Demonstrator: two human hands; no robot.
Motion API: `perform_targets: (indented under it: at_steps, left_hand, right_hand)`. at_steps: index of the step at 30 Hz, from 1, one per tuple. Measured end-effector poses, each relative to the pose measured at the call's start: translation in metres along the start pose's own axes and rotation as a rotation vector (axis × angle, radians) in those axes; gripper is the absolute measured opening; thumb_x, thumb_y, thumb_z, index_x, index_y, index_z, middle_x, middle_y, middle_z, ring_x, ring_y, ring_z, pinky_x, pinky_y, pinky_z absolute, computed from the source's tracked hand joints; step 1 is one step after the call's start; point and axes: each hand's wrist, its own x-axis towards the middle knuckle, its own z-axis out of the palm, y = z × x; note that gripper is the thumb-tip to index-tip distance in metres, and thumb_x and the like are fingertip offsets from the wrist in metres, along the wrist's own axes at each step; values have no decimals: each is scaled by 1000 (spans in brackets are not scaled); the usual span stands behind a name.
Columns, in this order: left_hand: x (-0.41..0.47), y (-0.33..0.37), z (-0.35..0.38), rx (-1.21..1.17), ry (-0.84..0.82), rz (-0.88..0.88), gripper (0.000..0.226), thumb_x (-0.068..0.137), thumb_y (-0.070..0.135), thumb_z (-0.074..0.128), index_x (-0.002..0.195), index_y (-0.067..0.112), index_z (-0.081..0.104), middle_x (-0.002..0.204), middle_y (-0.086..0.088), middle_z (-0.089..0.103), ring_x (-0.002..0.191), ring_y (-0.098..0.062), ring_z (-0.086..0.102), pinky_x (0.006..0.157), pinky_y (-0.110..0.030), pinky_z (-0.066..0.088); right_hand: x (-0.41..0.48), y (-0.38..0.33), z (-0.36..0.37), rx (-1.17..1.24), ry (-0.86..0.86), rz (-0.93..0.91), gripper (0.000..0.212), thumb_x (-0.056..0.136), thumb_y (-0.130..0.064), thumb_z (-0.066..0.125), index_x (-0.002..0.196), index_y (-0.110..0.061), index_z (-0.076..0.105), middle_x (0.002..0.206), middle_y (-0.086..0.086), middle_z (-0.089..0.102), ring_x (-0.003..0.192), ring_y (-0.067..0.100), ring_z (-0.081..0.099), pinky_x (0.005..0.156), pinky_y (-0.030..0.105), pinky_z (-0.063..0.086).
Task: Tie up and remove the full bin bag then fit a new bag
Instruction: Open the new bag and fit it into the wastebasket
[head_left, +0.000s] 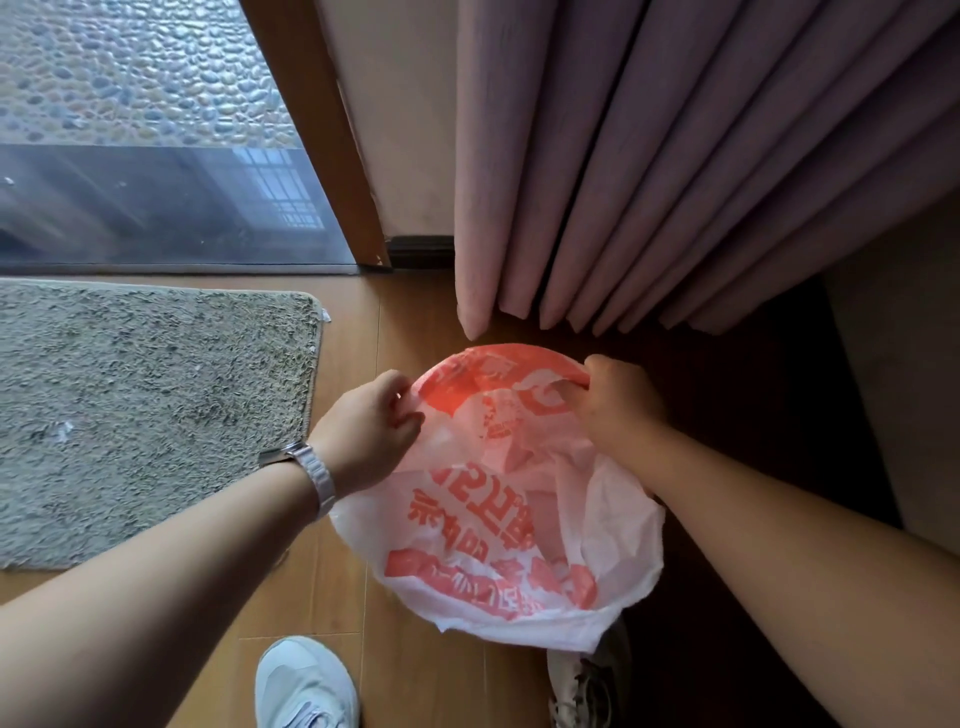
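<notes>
1. Left hand (371, 426) and right hand (618, 402) each pinch the far rim of the orange-printed bag (493, 519), which sits low over the floor (405, 649) by the curtain (649, 182).
2. Looks like thin plastic, so an uneven yank could rip it.
3. The loose near edge might slip.

Daylit, sharp, wide-angle bowing.
Light came through the glass door (156, 208); floor (753, 441) right of it lay in shadow.

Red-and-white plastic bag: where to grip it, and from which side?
Pinch the bag at its rim, on opposite sides, from above, as the left hand and right hand do. The film is slack; only the rim, taut between them, offers a firm edge.
</notes>
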Motion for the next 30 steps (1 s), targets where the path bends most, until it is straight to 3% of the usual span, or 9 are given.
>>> perform_targets:
  at_steps: [7, 11, 14, 17, 21, 23, 25, 28, 30]
  left_hand:
    - [-19, 7, -12, -12, -173, -11, 51, 82, 26, 68, 127, 20, 44, 103, -5, 65, 88, -30, 64, 71, -37, 53]
    - [-18, 6, -12, -42, -128, 3, 48, 86, 18, 64, 131, 20, 46, 110, -10, 67, 92, -32, 63, 75, -36, 51]
    - [-11, 4, -10, -95, -103, -14, 46, 89, 16, 60, 132, 24, 50, 110, -9, 67, 85, -25, 58, 72, -30, 43]
    - [-4, 6, -6, -133, -96, 0, 45, 90, 17, 60, 133, 29, 54, 108, -1, 65, 88, -19, 56, 76, -23, 38]
    - [-3, 19, -2, -217, -113, 76, 36, 86, 12, 63, 120, 27, 64, 83, 8, 58, 76, -13, 53, 71, -22, 39]
    - [-4, 21, -3, -210, -96, 148, 22, 84, 9, 63, 101, 22, 67, 81, 1, 58, 76, -22, 56, 70, -32, 44]
    - [-6, 22, -5, -185, -38, 166, 12, 83, 13, 65, 92, 21, 64, 80, 3, 58, 76, -19, 54, 71, -34, 45]
    - [-10, 19, -4, -218, 16, 99, 25, 78, 18, 71, 100, 23, 61, 81, 13, 57, 71, -5, 53, 64, -20, 40]
    - [-11, 18, -3, -199, 11, 105, 30, 73, 13, 69, 99, 21, 55, 82, 12, 51, 71, -5, 50, 62, -21, 37]
  right_hand:
    - [-15, 12, -6, 92, 58, 134, 34, 89, -43, 61, 95, -9, 61, 95, 12, 67, 80, 29, 64, 64, 32, 51]
    - [-19, 14, -5, 125, 81, 143, 32, 89, -40, 62, 101, -12, 57, 103, 11, 64, 86, 29, 61, 62, 29, 43]
    - [-24, 8, -7, -89, 197, -136, 44, 82, -33, 68, 116, -11, 52, 116, 14, 54, 101, 32, 54, 80, 40, 45]
    - [-27, -21, -12, -211, 298, -530, 49, 74, -31, 70, 116, -12, 54, 110, 12, 53, 98, 33, 53, 83, 42, 42]
    - [-32, -73, 3, -297, 125, -841, 41, 72, -31, 65, 109, -16, 55, 103, 6, 54, 94, 27, 53, 79, 42, 43]
    - [-32, -88, 11, -282, 76, -870, 33, 74, -27, 64, 102, -14, 56, 96, 7, 55, 87, 29, 53, 72, 41, 43]
    - [-27, -91, 15, -280, 77, -855, 25, 78, -26, 63, 99, -14, 56, 93, 7, 55, 85, 28, 52, 69, 38, 39]
    - [-19, -83, 17, -289, 53, -855, 18, 84, -30, 60, 94, -17, 55, 88, 4, 51, 77, 22, 45, 64, 32, 32]
    - [-18, -75, 18, -266, 0, -831, 15, 89, -33, 57, 88, -20, 51, 82, -2, 45, 72, 17, 40, 56, 26, 27]
